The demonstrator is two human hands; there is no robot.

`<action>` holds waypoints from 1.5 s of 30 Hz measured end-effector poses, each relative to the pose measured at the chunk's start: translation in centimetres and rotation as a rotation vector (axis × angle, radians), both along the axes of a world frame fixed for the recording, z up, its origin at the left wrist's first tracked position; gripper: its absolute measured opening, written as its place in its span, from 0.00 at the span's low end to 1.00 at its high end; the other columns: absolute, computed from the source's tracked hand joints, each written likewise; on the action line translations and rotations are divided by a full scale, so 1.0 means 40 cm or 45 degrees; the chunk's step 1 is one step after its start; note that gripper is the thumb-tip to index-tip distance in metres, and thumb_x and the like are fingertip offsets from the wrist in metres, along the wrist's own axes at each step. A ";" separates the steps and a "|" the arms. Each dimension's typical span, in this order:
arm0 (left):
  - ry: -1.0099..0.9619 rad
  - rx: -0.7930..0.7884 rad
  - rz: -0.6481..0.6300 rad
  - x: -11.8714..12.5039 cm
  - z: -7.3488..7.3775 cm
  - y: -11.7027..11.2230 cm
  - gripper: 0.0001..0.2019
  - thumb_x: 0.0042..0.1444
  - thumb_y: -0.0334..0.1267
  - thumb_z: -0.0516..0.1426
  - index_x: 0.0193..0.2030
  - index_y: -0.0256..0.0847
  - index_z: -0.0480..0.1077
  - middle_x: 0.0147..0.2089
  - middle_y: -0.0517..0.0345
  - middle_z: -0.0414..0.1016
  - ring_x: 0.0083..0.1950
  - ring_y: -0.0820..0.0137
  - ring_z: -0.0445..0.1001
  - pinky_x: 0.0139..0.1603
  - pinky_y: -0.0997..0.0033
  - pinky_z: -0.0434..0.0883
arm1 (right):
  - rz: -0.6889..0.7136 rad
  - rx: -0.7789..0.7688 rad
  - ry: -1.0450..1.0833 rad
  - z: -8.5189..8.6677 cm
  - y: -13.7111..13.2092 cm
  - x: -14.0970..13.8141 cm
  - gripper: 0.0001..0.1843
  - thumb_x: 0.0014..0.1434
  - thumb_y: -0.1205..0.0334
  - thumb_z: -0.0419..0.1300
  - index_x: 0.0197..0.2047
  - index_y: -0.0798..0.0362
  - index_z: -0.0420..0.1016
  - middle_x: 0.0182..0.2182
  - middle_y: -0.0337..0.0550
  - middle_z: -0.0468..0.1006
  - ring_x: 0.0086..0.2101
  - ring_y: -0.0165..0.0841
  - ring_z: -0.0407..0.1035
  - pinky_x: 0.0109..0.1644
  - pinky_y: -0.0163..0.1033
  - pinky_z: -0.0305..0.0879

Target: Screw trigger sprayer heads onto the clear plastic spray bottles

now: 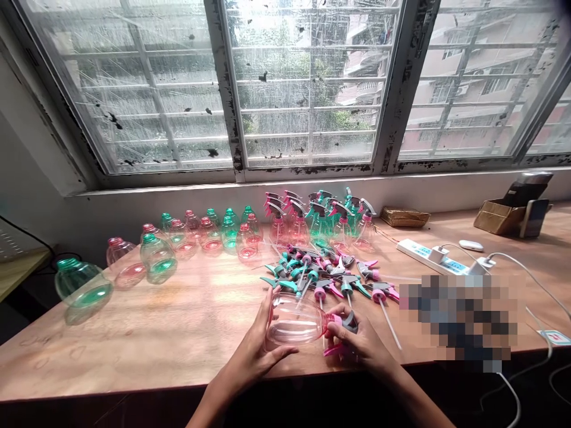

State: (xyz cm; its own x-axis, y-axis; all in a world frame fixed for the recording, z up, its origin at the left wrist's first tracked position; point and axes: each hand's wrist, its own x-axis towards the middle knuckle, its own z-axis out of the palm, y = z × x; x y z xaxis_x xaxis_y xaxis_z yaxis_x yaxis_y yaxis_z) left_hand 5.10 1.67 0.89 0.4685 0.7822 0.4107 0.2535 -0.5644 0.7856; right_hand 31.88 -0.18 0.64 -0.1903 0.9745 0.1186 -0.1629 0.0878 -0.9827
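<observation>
A clear pink spray bottle (294, 324) lies on its side in the air above the table's front edge. My left hand (263, 342) is closed around its base end. At the neck, my right hand (352, 342) grips the pink and grey spray head (341, 324), which sits at the bottle's mouth; whether it is screwed tight I cannot tell. Just beyond my hands lies a pile of loose pink and teal trigger spray heads (312, 270), some with thin straws pointing toward me.
Open pink and green bottles (209, 235) stand at the left and back, a green one (84, 288) nearest the left edge. Bottles with spray heads (319, 226) stand by the window. Rightward are a power strip (432, 255), a cardboard box (499, 217) and a blurred patch.
</observation>
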 end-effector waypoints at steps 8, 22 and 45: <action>-0.035 0.055 -0.031 -0.004 -0.025 0.015 0.47 0.67 0.40 0.60 0.78 0.62 0.29 0.82 0.49 0.37 0.77 0.46 0.53 0.68 0.46 0.67 | 0.056 -0.060 0.060 -0.014 0.000 0.004 0.22 0.55 0.45 0.74 0.40 0.52 0.73 0.28 0.40 0.82 0.28 0.35 0.77 0.31 0.39 0.76; -0.007 -0.022 -0.023 0.002 0.004 -0.009 0.53 0.63 0.42 0.66 0.79 0.58 0.29 0.82 0.47 0.33 0.79 0.44 0.47 0.72 0.44 0.61 | 0.017 -0.014 0.049 -0.005 -0.001 -0.001 0.23 0.55 0.45 0.73 0.40 0.53 0.73 0.27 0.41 0.83 0.27 0.33 0.76 0.31 0.37 0.75; -0.025 -0.089 -0.004 0.006 0.010 -0.012 0.52 0.62 0.42 0.66 0.79 0.60 0.31 0.82 0.49 0.32 0.76 0.45 0.51 0.70 0.44 0.64 | 0.023 -0.051 0.062 -0.003 -0.002 0.000 0.26 0.54 0.43 0.74 0.41 0.54 0.72 0.28 0.41 0.82 0.28 0.33 0.76 0.31 0.39 0.78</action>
State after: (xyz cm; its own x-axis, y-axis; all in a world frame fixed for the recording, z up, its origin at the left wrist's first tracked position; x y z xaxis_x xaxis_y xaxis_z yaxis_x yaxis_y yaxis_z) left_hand 5.34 1.21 1.28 0.4632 0.8081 0.3639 0.2363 -0.5084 0.8281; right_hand 31.87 -0.24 0.54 -0.2032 0.9751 0.0890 -0.2116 0.0450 -0.9763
